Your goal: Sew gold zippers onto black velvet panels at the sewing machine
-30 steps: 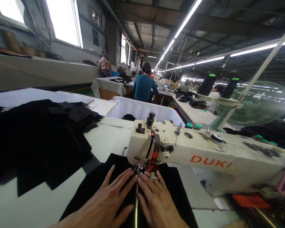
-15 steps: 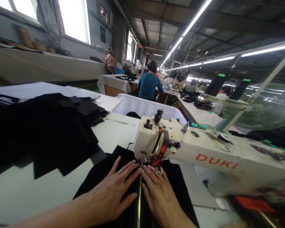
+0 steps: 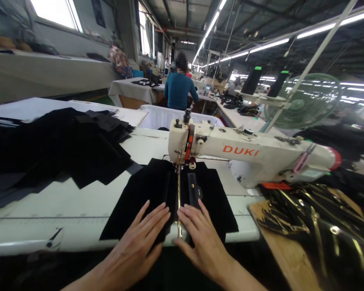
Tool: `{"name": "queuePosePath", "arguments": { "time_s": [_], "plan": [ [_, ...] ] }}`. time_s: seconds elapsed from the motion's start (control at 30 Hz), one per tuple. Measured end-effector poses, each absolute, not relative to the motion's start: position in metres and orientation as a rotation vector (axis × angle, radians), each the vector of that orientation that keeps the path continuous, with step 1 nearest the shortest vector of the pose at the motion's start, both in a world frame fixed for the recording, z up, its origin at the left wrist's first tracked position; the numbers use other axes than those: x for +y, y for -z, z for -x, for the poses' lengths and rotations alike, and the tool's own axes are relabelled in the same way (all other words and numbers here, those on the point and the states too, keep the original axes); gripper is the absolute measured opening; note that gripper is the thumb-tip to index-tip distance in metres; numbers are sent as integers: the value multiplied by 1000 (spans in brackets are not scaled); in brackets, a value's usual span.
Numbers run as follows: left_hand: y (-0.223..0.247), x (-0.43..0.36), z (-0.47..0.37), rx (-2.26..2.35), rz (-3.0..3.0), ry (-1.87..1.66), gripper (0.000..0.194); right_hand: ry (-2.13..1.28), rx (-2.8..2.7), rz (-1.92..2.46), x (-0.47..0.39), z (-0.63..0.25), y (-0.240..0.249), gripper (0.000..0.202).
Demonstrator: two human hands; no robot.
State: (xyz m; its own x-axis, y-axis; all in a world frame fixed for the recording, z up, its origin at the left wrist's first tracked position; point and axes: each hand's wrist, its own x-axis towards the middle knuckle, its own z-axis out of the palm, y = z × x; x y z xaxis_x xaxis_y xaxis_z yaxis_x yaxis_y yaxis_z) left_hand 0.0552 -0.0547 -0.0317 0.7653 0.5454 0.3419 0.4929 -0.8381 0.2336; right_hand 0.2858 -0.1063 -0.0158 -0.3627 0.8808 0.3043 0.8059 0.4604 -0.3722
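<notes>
Black fabric (image 3: pixel 148 190) lies flat under the head of a white sewing machine (image 3: pixel 212 145). A gold zipper (image 3: pixel 179 190) runs down the middle of the fabric from the needle area, its lower end near the table's front edge. My left hand (image 3: pixel 142 236) rests on the fabric left of the zipper, fingers stretched out. On the other side, my right hand (image 3: pixel 200 234) lies flat, its fingertips at the zipper's right edge. A dark strip with a small gold piece (image 3: pixel 193 186) shows on the fabric above my right hand.
Black fabric pieces (image 3: pixel 60 149) are piled at the left of the table. Gold-zippered black pieces (image 3: pixel 315 218) lie on a wooden board (image 3: pixel 291 246) at the right. Behind the machine are a white bin (image 3: pixel 157 116), a seated person (image 3: pixel 178 91) and a green fan (image 3: pixel 303 103).
Both hands have drawn back from the needle area toward the table's front edge. The camera view has shifted, showing more of the machine and the zippered pieces at the right.
</notes>
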Motion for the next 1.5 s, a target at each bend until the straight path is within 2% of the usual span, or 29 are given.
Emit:
{"name": "queuePosePath", "arguments": {
  "time_s": [0.07, 0.13, 0.23, 0.3, 0.4, 0.63, 0.87, 1.0, 1.13, 1.33, 1.5],
  "plan": [
    [31, -51, -53, 838, -2786, -625, 55, -142, -2261, 1406, -109, -281, 17, 45],
    [26, -47, -51, 834, -2757, -639, 48, -77, -2281, 1395, -110, -277, 18, 45],
    [14, -49, -52, 797, -2780, -624, 48, 24, -2296, 1396, -113, -272, 20, 50],
    [9, -54, -54, 800, -2785, -603, 50, 52, -2287, 1407, -114, -271, 21, 46],
    [11, -58, -61, 901, -2741, -661, 54, -9, -2233, 1409, -113, -271, 20, 36],
    [32, -61, -77, 1066, -2651, -953, 28, -90, -2033, 1450, -104, -268, 16, 21],
    [17, -55, -68, 1116, -2486, -944, 17, -58, -1792, 1615, -132, -240, 24, 25],
    [5, -59, -65, 1158, -2479, -766, 22, -295, -1604, 1651, -156, -212, 57, 27],
    [0, -66, -71, 1224, -2513, -629, 37, -822, -1188, 1441, -160, -189, 82, 34],
    [-6, -63, -86, 1282, -2552, -567, 11, -1507, -466, 773, -143, -160, 70, 61],
    [-9, -59, -83, 1190, -2585, -664, 20, -1775, -267, 409, -138, -157, 54, 55]
  ]
}}
